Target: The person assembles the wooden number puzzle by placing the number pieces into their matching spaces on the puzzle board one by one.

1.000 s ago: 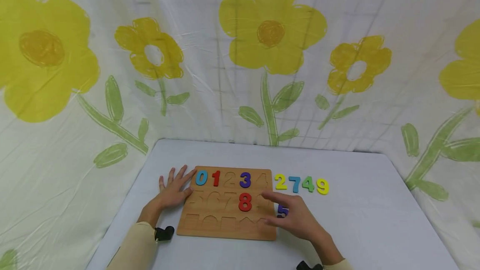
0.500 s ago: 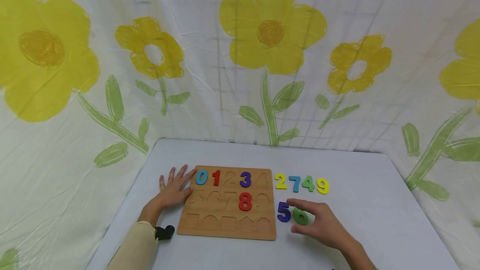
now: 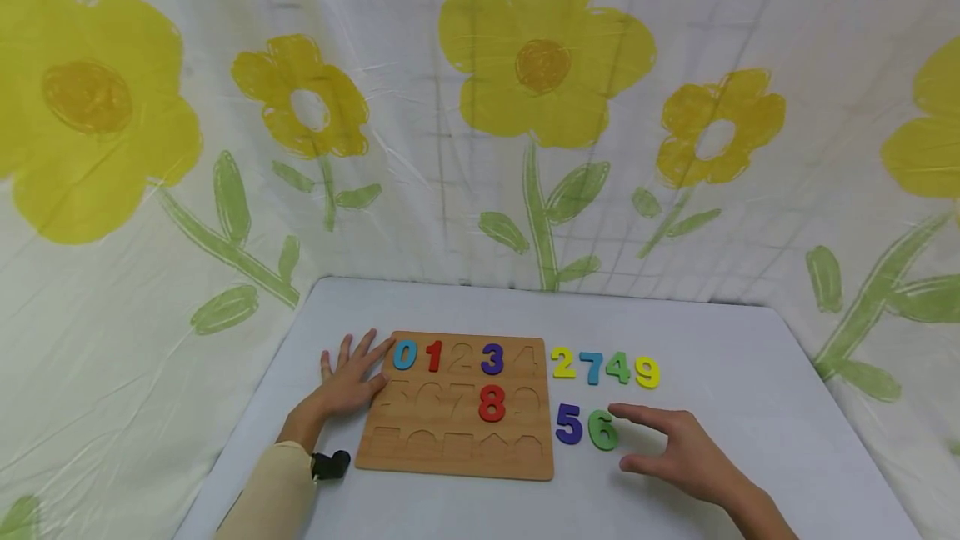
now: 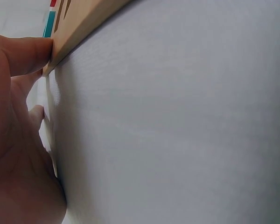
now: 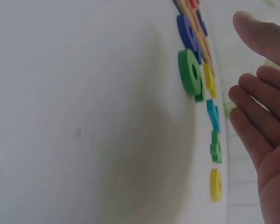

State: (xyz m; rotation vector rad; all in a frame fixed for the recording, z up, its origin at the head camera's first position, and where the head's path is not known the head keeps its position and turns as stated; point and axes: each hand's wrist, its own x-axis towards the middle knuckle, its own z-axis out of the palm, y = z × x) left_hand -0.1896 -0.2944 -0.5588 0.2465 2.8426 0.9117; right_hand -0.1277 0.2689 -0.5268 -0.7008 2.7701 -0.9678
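Head view: on the white tabletop [image 3: 720,365] I see the wooden board [image 3: 390,458] towards the left, with the blue 0 [image 3: 398,355], red 1 [image 3: 434,357] and purple 3 [image 3: 492,358] in its far row and the red 8 [image 3: 492,402] in its middle row. Right of the board, the yellow 2 [image 3: 564,364], blue 7 [image 3: 596,367], green 4 [image 3: 619,368] and yellow 9 [image 3: 655,372] lie in a far line, with the purple 5 [image 3: 574,420] and green 6 [image 3: 593,430] nearer to me. The left hand [image 3: 348,386] has its fingers spread at the board's left edge, gripping nothing. The right hand [image 3: 686,452] is just right of the green 6, thumb and forefinger wide apart, holding nothing. Left wrist view: I see the thumb [image 4: 32,53] touching the board's edge. Right wrist view: I find the palm bare, thumb well apart from the other fingers, and the green 6 on the tabletop, apart from them, with the purple 5 just beside it.
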